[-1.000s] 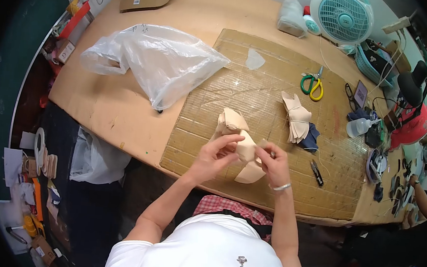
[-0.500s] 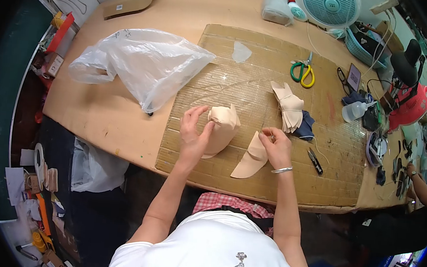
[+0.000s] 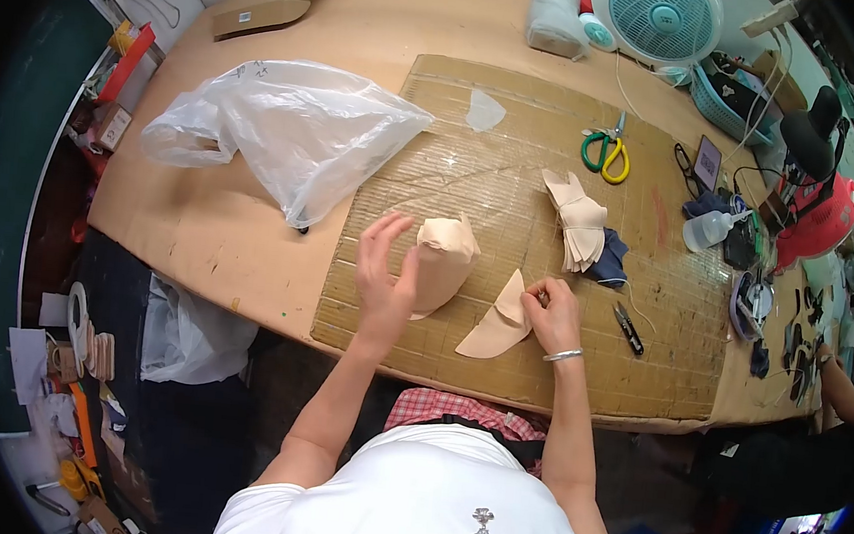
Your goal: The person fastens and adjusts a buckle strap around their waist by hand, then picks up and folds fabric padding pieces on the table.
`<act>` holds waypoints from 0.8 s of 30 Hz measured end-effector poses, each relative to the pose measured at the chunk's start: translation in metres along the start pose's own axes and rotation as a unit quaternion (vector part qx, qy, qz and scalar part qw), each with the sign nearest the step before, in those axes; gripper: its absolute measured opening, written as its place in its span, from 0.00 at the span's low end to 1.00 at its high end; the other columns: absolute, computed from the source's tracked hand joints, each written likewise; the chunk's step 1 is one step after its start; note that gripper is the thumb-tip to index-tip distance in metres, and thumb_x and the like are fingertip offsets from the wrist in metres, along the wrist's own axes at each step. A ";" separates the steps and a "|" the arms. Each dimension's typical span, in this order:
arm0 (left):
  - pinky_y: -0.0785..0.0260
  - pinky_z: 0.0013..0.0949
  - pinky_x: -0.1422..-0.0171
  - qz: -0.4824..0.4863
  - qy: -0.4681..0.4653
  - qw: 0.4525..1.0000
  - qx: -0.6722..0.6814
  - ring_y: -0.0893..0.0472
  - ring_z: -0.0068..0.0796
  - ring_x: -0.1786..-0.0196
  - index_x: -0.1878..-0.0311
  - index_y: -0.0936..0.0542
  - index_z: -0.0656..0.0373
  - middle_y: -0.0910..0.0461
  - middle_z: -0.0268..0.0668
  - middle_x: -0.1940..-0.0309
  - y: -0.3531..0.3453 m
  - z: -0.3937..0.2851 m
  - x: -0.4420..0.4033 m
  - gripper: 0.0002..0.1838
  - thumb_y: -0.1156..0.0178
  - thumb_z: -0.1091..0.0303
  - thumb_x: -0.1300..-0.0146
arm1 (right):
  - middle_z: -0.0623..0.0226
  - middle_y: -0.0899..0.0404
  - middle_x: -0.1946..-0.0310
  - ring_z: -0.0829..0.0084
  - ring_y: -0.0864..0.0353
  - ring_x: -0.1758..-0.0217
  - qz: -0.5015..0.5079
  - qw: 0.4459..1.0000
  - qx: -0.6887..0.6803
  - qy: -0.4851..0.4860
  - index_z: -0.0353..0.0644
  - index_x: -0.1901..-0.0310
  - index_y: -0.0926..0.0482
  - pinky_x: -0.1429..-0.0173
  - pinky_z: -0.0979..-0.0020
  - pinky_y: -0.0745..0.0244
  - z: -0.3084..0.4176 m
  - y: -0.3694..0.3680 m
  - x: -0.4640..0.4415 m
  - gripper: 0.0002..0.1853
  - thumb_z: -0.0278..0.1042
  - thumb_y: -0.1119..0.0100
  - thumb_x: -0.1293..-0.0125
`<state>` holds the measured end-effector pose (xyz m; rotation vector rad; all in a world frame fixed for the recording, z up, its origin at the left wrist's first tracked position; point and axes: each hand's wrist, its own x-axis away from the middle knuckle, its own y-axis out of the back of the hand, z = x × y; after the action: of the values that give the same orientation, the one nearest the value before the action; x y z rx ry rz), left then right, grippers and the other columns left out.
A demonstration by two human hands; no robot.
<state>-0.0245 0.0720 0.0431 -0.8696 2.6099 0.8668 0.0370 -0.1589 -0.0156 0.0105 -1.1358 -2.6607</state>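
My left hand (image 3: 384,272) is open, its fingers spread, close against the left side of a beige stack of cut pieces (image 3: 442,273) that looks folded over at the top. My right hand (image 3: 554,315) has its fingers pinched at the right edge of a curved beige cut piece (image 3: 492,334), lying on the cardboard. The fingertips partly hide that edge. Beyond the right hand lies a tied bundle of beige pieces (image 3: 581,224), with dark blue cloth (image 3: 609,259) beside it.
A cardboard sheet (image 3: 434,182) covers the table's middle. Scissors (image 3: 606,153) with green and yellow handles lie at the back, a small black-handled cutter (image 3: 630,329) at right. A clear plastic bag (image 3: 288,121) spreads on the left. Another person's arm (image 3: 850,396) reaches in at far right.
My right hand has moved slightly down, from near the tip of the curved beige piece to its right edge. My left hand's fingers have spread a little wider beside the stack.
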 end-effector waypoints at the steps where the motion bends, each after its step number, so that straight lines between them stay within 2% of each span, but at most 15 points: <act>1: 0.36 0.36 0.39 -0.003 0.001 1.000 0.000 0.28 0.36 0.44 0.48 0.25 0.60 0.28 0.41 0.48 0.000 -0.001 0.004 0.17 0.42 0.77 0.43 | 0.59 0.24 0.68 0.59 0.23 0.65 -0.019 1.000 -0.019 0.002 0.40 0.70 0.22 0.60 0.64 0.28 0.005 0.002 0.003 0.08 0.34 0.37 0.50; 3: 0.36 0.38 0.39 0.099 -0.007 0.990 0.101 0.28 0.41 0.44 0.49 0.26 0.61 0.29 0.46 0.48 -0.001 -0.005 0.016 0.15 0.43 0.77 0.41 | 0.58 0.23 0.67 0.59 0.23 0.66 -0.037 0.999 -0.039 0.003 0.40 0.71 0.22 0.61 0.64 0.28 0.012 0.002 0.007 0.08 0.34 0.38 0.49; 5: 0.33 0.37 0.43 0.238 -0.004 0.962 0.131 0.26 0.42 0.46 0.47 0.28 0.63 0.28 0.48 0.50 -0.007 -0.015 0.031 0.18 0.42 0.76 0.42 | 0.56 0.23 0.69 0.58 0.23 0.68 0.030 0.999 -0.008 -0.039 0.38 0.69 0.22 0.62 0.64 0.28 0.016 0.002 0.009 0.08 0.33 0.37 0.49; 6: 0.33 0.37 0.43 0.239 -0.005 0.962 0.133 0.26 0.42 0.46 0.47 0.28 0.63 0.28 0.48 0.50 -0.012 -0.019 0.038 0.18 0.42 0.76 0.42 | 0.56 0.23 0.69 0.58 0.23 0.68 0.028 0.999 -0.007 -0.040 0.38 0.69 0.22 0.62 0.64 0.28 0.013 0.000 0.008 0.08 0.33 0.37 0.49; 8: 0.32 0.37 0.45 0.321 0.006 0.943 0.086 0.27 0.42 0.46 0.43 0.31 0.64 0.29 0.49 0.49 -0.024 -0.025 0.053 0.24 0.40 0.76 0.44 | 0.61 0.22 0.72 0.66 0.23 0.71 0.050 0.998 -0.042 0.011 0.37 0.65 0.22 0.65 0.68 0.28 0.004 -0.002 0.006 0.10 0.31 0.37 0.49; 9: 0.31 0.35 0.47 0.263 -0.060 0.962 0.037 0.26 0.41 0.47 0.40 0.35 0.66 0.29 0.49 0.49 -0.031 -0.020 0.061 0.29 0.38 0.75 0.45 | 0.61 0.22 0.72 0.66 0.23 0.71 0.049 0.998 -0.041 0.013 0.37 0.65 0.22 0.65 0.68 0.28 0.002 0.002 0.007 0.10 0.31 0.37 0.49; 10: 0.31 0.35 0.47 0.261 -0.059 0.963 0.038 0.26 0.41 0.47 0.40 0.35 0.66 0.29 0.49 0.49 -0.030 -0.021 0.059 0.29 0.38 0.75 0.45 | 0.63 0.21 0.72 0.71 0.24 0.71 0.082 0.989 -0.127 0.006 0.36 0.64 0.22 0.65 0.70 0.29 0.001 0.007 0.011 0.11 0.30 0.36 0.48; 11: 0.31 0.35 0.47 0.264 -0.005 0.960 0.093 0.26 0.41 0.48 0.40 0.35 0.65 0.29 0.48 0.49 -0.027 -0.022 0.058 0.29 0.37 0.75 0.45 | 0.66 0.21 0.72 0.76 0.25 0.71 0.115 0.970 -0.212 -0.002 0.36 0.63 0.22 0.65 0.73 0.29 0.001 0.011 0.015 0.11 0.29 0.36 0.48; 13: 0.31 0.35 0.49 0.211 0.093 0.955 0.189 0.26 0.39 0.51 0.41 0.33 0.62 0.28 0.45 0.51 -0.016 -0.030 0.048 0.28 0.36 0.74 0.46 | 0.67 0.21 0.71 0.79 0.26 0.71 0.131 0.967 -0.217 -0.031 0.36 0.62 0.22 0.67 0.74 0.30 0.003 0.021 0.022 0.11 0.28 0.36 0.48; 15: 0.30 0.36 0.52 0.081 0.014 0.995 0.049 0.25 0.37 0.53 0.42 0.31 0.60 0.25 0.43 0.56 -0.004 -0.027 0.023 0.25 0.37 0.72 0.43 | 0.68 0.21 0.69 0.82 0.28 0.71 0.148 0.961 -0.223 -0.063 0.35 0.61 0.22 0.68 0.76 0.31 0.011 0.027 0.028 0.11 0.28 0.36 0.47; 17: 0.30 0.36 0.54 0.075 0.048 0.996 0.029 0.24 0.37 0.55 0.43 0.30 0.61 0.24 0.43 0.59 -0.002 -0.002 -0.009 0.24 0.38 0.70 0.42 | 0.66 0.21 0.67 0.80 0.27 0.72 0.015 0.984 -0.175 -0.002 0.36 0.58 0.22 0.69 0.76 0.30 0.028 0.024 0.027 0.13 0.27 0.36 0.46; 18: 0.30 0.37 0.55 0.069 0.080 0.994 0.013 0.23 0.37 0.58 0.44 0.29 0.61 0.23 0.43 0.63 -0.002 0.007 -0.019 0.22 0.38 0.68 0.41 | 0.66 0.21 0.67 0.80 0.27 0.72 0.015 0.984 -0.176 0.002 0.36 0.58 0.22 0.69 0.76 0.30 0.032 0.020 0.024 0.13 0.27 0.36 0.46; 20: 0.30 0.35 0.57 0.105 0.127 0.986 0.022 0.23 0.34 0.61 0.44 0.28 0.61 0.23 0.41 0.65 -0.002 0.011 -0.031 0.21 0.38 0.67 0.41 | 0.65 0.21 0.68 0.78 0.24 0.72 -0.065 0.973 -0.194 0.105 0.39 0.55 0.22 0.69 0.77 0.29 0.048 0.014 0.015 0.15 0.27 0.36 0.46; 22: 0.29 0.34 0.58 0.153 0.169 0.973 0.031 0.23 0.31 0.65 0.45 0.27 0.61 0.22 0.38 0.68 -0.007 0.013 -0.040 0.21 0.38 0.65 0.40 | 0.64 0.21 0.67 0.75 0.22 0.70 -0.041 0.983 -0.151 0.092 0.43 0.53 0.22 0.68 0.75 0.27 0.069 0.013 0.009 0.16 0.28 0.36 0.45; 24: 0.30 0.27 0.62 0.160 0.200 0.955 0.146 0.25 0.22 0.69 0.47 0.25 0.62 0.23 0.33 0.70 -0.011 0.014 -0.035 0.21 0.36 0.68 0.43 | 0.65 0.21 0.67 0.72 0.20 0.70 -0.005 0.973 -0.172 0.151 0.48 0.51 0.22 0.68 0.72 0.25 0.082 0.003 0.004 0.17 0.29 0.37 0.44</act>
<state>0.0107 0.0899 0.0410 -0.5986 3.1864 0.3727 0.0252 -0.1040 0.0439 0.3464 -0.5758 -2.7064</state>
